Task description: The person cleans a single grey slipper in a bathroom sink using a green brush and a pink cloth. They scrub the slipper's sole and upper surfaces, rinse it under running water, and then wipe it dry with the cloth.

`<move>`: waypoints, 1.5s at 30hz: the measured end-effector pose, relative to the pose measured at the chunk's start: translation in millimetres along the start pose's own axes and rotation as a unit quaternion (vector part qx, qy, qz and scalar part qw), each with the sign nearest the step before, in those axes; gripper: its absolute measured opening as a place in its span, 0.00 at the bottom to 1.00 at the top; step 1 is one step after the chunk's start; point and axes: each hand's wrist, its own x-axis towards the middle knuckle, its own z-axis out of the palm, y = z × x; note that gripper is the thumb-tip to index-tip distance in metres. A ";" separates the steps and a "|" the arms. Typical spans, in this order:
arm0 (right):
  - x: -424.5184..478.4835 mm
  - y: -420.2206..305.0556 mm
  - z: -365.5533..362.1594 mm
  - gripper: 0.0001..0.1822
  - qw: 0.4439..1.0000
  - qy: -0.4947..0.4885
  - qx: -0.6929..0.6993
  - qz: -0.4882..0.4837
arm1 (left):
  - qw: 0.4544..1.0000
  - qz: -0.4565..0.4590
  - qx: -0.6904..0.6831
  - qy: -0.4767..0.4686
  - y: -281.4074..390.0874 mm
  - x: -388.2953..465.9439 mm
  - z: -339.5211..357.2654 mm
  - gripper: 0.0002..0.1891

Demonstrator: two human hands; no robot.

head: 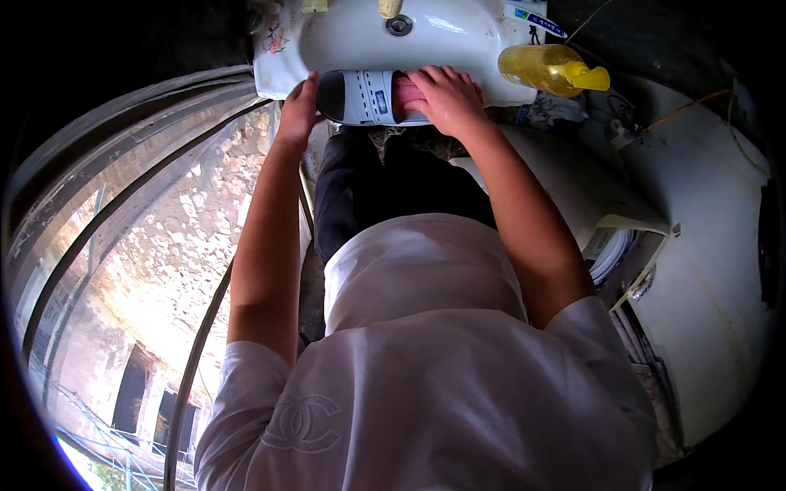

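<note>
A light blue slide sandal [362, 97] with a dark insole lies sideways across the front rim of a white washbasin [276, 73]. My left hand [299, 110] grips its dark end at the left. My right hand [447, 98] is at the other end, its fingers curled over a pink cloth [406, 92] that is pushed in under the strap. The underside of the sandal is hidden, and so are some fingertips of both hands.
A yellow pump bottle [543, 69] lies on the basin's right edge, near a toothpaste tube [540, 22]. The metal drain [399, 25] shows behind the sandal. A window [184, 233] is at the left; a white appliance-like surface [700, 258] stands at the right.
</note>
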 end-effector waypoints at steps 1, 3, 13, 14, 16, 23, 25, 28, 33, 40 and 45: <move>0.4 1.1 1.8 0.28 1.000 -0.005 -0.003 0.004 | 0.972 0.144 0.181 0.036 -0.3 -0.3 2.8 0.38; 3.0 3.5 5.6 0.28 1.000 -0.014 -0.007 0.008 | 0.759 0.402 0.502 0.099 -0.3 -3.1 7.5 0.42; 0.4 1.4 -6.7 0.24 1.000 0.011 -0.028 -0.005 | 0.694 0.311 0.645 -0.066 10.4 5.5 47.2 0.70; -4.8 1.8 -14.9 0.23 0.999 -0.019 -0.033 0.025 | 0.695 0.311 0.645 -0.070 12.9 5.5 46.3 0.67; -15.2 9.6 -20.2 0.22 0.995 -0.058 -0.044 0.075 | 0.693 0.322 0.641 -0.073 12.0 4.7 44.8 0.64; -13.0 -21.0 -24.8 0.28 0.980 -0.072 -0.055 0.177 | 0.685 0.368 0.628 -0.037 -11.0 9.3 40.7 0.62; -11.3 -19.1 -13.2 0.31 0.981 -0.082 -0.054 0.170 | 0.684 0.371 0.627 -0.038 -10.7 9.3 41.4 0.62; -14.1 3.6 -3.9 0.30 0.979 -0.076 -0.100 0.160 | 0.688 0.376 0.620 -0.035 -11.8 6.9 40.9 0.62; -25.0 -8.9 -4.9 0.29 0.951 -0.117 -0.066 0.280 | 0.697 0.369 0.615 -0.020 -16.8 4.2 43.1 0.62; -56.8 -25.1 7.7 0.28 0.986 0.006 -0.088 0.141 | 0.706 0.372 0.602 -0.026 -17.4 4.5 38.9 0.64; -62.3 -34.6 15.1 0.30 0.970 -0.014 -0.072 0.230 | 0.702 0.368 0.610 -0.011 -17.4 1.6 42.9 0.65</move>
